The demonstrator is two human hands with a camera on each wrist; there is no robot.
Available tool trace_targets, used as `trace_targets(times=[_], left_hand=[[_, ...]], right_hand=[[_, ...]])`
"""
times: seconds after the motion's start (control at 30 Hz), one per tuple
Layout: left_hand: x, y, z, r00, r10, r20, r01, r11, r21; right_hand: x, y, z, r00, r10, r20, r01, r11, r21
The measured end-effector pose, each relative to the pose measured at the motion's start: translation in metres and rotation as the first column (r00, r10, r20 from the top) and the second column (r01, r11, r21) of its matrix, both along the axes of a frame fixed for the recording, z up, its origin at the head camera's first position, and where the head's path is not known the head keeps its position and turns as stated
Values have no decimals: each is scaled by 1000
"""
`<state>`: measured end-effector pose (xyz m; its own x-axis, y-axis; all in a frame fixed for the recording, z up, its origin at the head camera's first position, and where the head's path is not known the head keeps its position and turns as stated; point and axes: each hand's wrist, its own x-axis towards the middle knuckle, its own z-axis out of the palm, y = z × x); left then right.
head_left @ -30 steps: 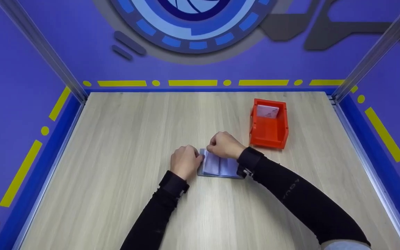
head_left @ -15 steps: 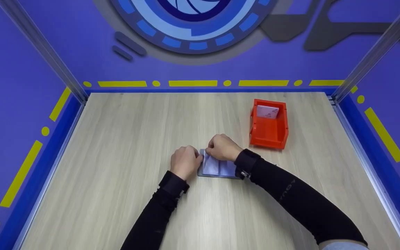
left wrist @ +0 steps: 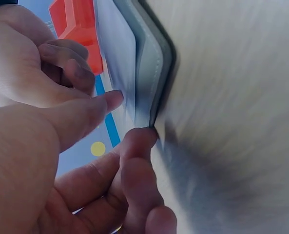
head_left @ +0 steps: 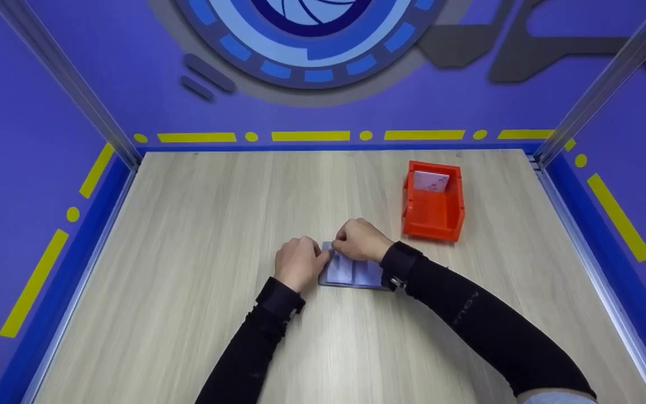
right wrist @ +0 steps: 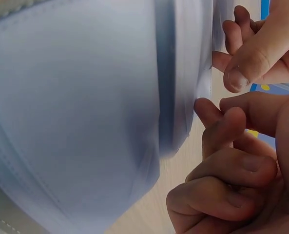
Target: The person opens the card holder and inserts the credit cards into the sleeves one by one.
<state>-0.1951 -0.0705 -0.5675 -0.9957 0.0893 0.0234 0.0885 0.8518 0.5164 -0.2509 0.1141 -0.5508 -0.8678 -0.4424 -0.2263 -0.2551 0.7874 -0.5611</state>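
Observation:
A small card holder [head_left: 340, 272] lies open on the table, with a grey stitched cover [left wrist: 156, 58] and pale, translucent sleeves [right wrist: 76, 92]. At its left edge is my left hand [head_left: 299, 261], thumb over the sleeves and forefinger at the cover's corner, pinching it. My right hand [head_left: 362, 240] reaches across the far side of the holder. Its thumb and forefinger come together at a sleeve's far left corner, the other fingers curled in. The right wrist and hand hide much of the holder's right half in the head view.
Behind and right of the hands stands a red plastic bin [head_left: 434, 207], with a pink-and-white card [head_left: 430, 181] leaning on its back wall. The wood-grain table [head_left: 205, 224] is enclosed by blue panels [head_left: 323, 120] at the back and sides.
The right hand has shifted slightly down and left over the holder, and the lifted sleeve now lies flatter. The left hand stays at the left edge, its thumb slightly further over the holder.

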Motion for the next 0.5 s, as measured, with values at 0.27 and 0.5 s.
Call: trace_targets(times=[0.27, 0.5], left_hand=[[0, 2, -4, 1000, 7, -2, -7, 999, -33], [0, 4, -6, 1000, 8, 2, -8, 998, -56]], right_hand=[[7, 3, 3, 999, 40, 11, -40, 999, -8], [16, 11, 6, 997, 75, -26, -75, 997, -32]])
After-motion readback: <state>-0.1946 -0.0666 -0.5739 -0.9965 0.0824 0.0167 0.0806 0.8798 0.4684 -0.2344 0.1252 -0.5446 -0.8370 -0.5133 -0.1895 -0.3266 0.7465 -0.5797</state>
